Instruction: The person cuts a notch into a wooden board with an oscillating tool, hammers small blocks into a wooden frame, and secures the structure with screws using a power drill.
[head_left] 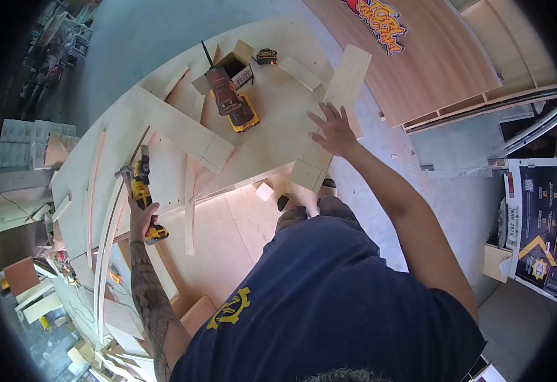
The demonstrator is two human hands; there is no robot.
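My left hand [141, 219] is wrapped around a yellow-and-black cordless power tool [141, 192] at the left side of the plywood worktop. The tool's exact kind is hard to make out. My right hand [337, 132] has its fingers spread over a long pale plywood strip [350, 70] at the worktop's right edge. Whether the palm presses on the strip cannot be told. A second, dusty red-and-yellow cordless tool [227, 99] lies between the hands, a long dark rod or blade pointing away from it. A wide plywood strip [183, 127] with pencil lines lies nearer my left hand.
An opened small cardboard box [243, 51], a black battery pack [266, 56] and a short wood block [299, 73] lie at the worktop's far side. Narrow strips [106, 254] stick out at the left. A large wooden panel [418, 57] with graffiti-style lettering stands at right.
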